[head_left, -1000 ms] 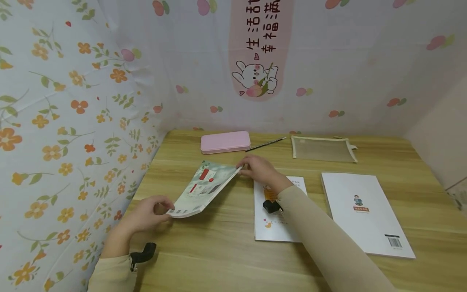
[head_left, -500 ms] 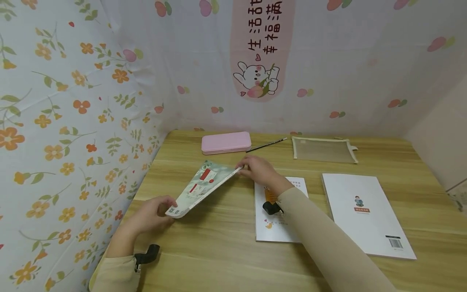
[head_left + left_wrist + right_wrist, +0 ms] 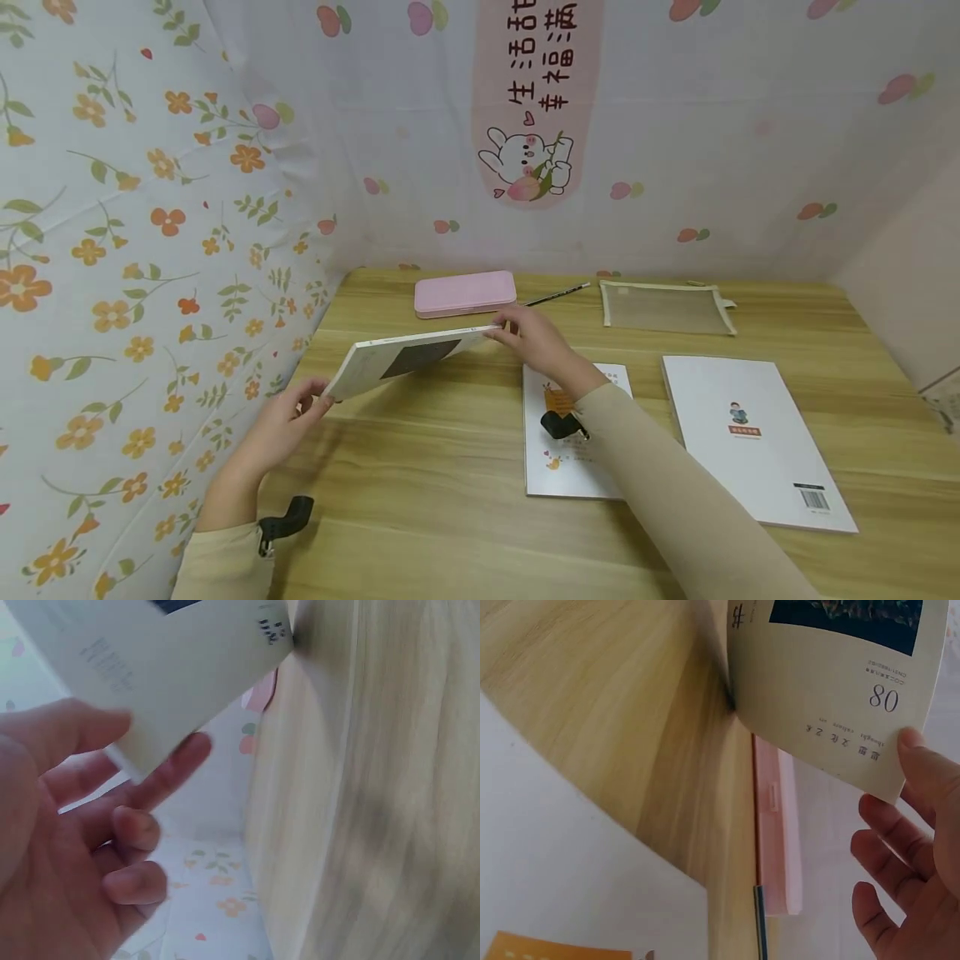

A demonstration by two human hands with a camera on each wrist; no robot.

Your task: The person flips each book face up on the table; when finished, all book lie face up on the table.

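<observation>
Fig. Both hands on one thin book, held just above the table.

L hand (image 3: 281, 421): thumb on top and fingers under the near-left corner, a light pinch; in the left wrist view the fingers (image 3: 161, 776) are only loosely curled behind the pale cover, not clamped. R hand (image 3: 528, 337): fingertips pinch the far-right corner; in the right wrist view the thumb (image 3: 930, 769) lies on the printed cover beside "08", the other fingers curled beneath.

Book (image 3: 408, 360): long axis runs diagonally from near-left to far-right, i.e. from L hand to R hand, so each hand holds one end. It is close to level and off the wood along most of its length; pale face with a dark rectangle is up. Whether any edge touches the table (image 3: 450, 500) cannot be told from the head view.

Outward from R hand: pink case (image 3: 465, 292) just behind, a pencil (image 3: 557, 294) beside it, mesh pouch (image 3: 663, 307) further right. Under the R forearm: small white booklet (image 3: 573, 462); larger white book (image 3: 753, 437) well to its right, flat.

Judgement: neither hand is nearer; the grip is symmetric about the book's middle.
</observation>
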